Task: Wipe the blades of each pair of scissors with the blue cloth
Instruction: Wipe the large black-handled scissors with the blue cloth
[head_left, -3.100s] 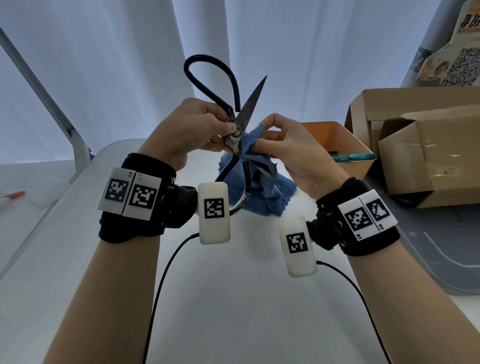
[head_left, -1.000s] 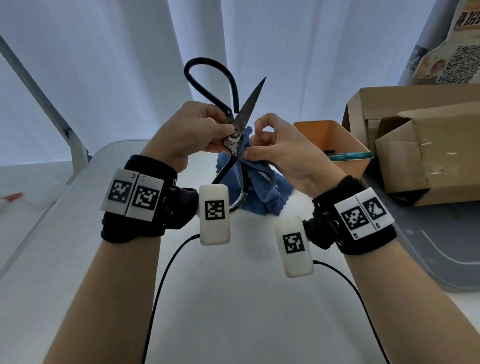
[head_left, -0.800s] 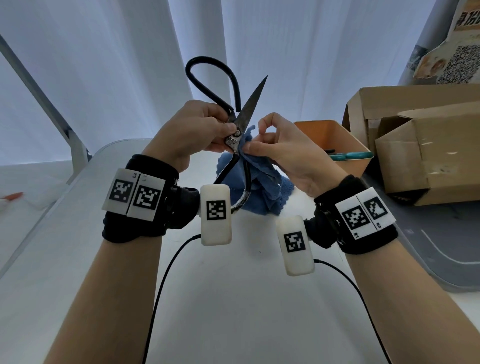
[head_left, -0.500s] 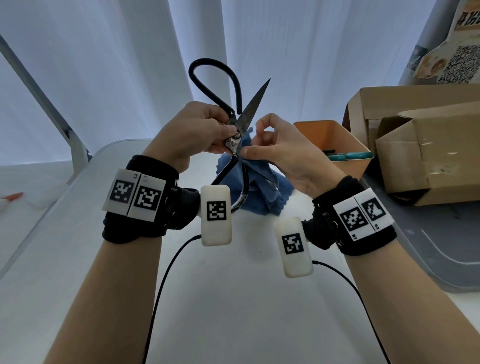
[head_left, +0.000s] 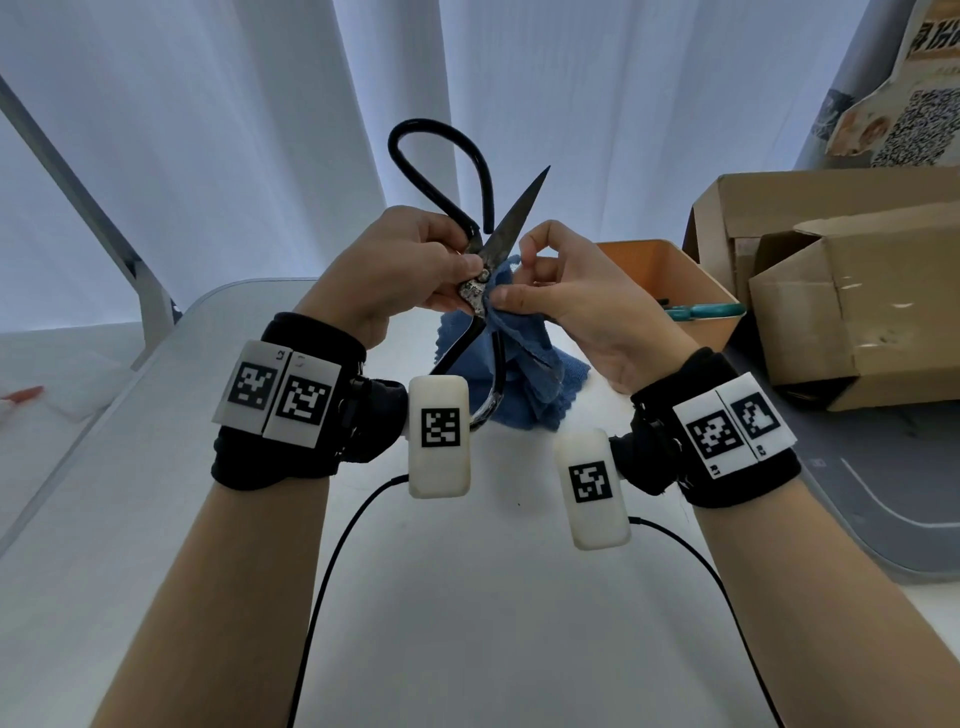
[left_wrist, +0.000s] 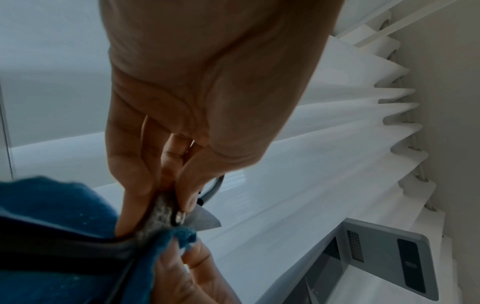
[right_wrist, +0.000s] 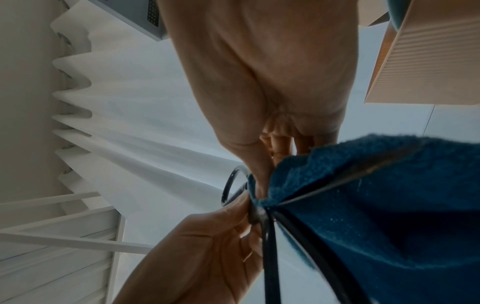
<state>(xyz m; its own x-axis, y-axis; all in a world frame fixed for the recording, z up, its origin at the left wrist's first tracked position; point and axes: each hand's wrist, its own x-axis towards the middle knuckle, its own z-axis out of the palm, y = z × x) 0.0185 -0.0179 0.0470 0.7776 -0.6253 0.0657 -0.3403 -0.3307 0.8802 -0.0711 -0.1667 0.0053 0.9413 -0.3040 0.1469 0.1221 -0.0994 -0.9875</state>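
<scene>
The left hand (head_left: 400, 270) pinches the open scissors (head_left: 511, 218) at the pivot, one blade pointing up and right. The right hand (head_left: 576, 306) pinches the blue cloth (head_left: 524, 374) against the pivot.

Head camera looks forward and down over both wrists. Each wrist camera sits close, aimed along its palm toward the curtain. All share the scissors (head_left: 480, 291) pivot.
</scene>
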